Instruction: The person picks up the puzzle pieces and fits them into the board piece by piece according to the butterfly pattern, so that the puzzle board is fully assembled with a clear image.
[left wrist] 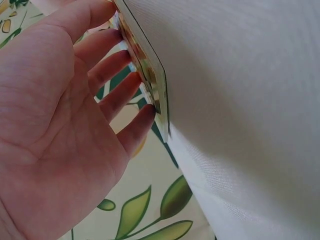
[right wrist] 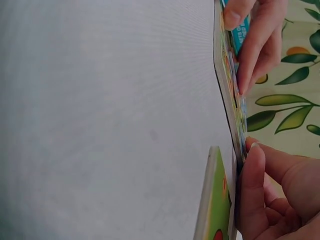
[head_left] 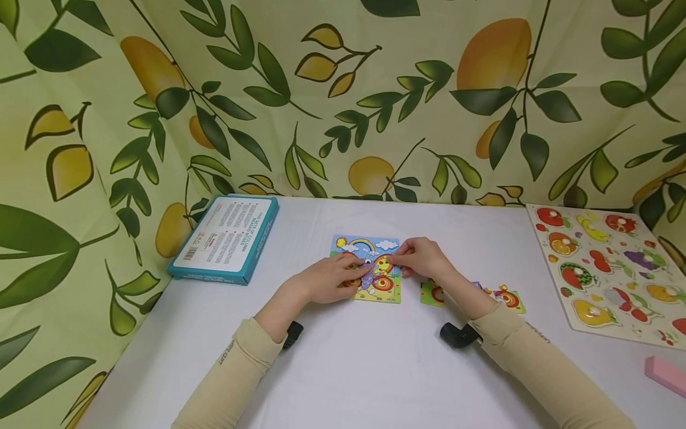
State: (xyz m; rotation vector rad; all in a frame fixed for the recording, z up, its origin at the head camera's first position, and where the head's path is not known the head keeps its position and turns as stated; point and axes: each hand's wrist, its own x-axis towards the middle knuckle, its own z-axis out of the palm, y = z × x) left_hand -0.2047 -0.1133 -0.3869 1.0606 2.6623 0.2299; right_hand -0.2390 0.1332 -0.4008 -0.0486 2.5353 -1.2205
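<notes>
A small picture puzzle (head_left: pixel 390 295) with a rainbow, sun and clouds lies flat near the middle of the table. My left hand (head_left: pixel 334 278) rests on its left part, fingers extended; the left wrist view shows the fingertips on the puzzle face (left wrist: pixel 145 70). At the right edge, my right hand (head_left: pixel 423 257) pinches a puzzle piece (head_left: pixel 383 262) with a yellow, red-rimmed shape between thumb and forefinger. Most of that piece's edge is hidden by the fingers. Loose pieces (head_left: pixel 513 300) lie under and beside the right forearm, one green piece (right wrist: pixel 219 192) close to the right wrist camera.
A teal and white box (head_left: pixel 225 238) lies at the back left. On the right is a wooden fruit puzzle board (head_left: pixel 581 316), with a pink block (head_left: pixel 666 374) near it. A leaf-patterned curtain (head_left: pixel 343 131) closes off the back and left.
</notes>
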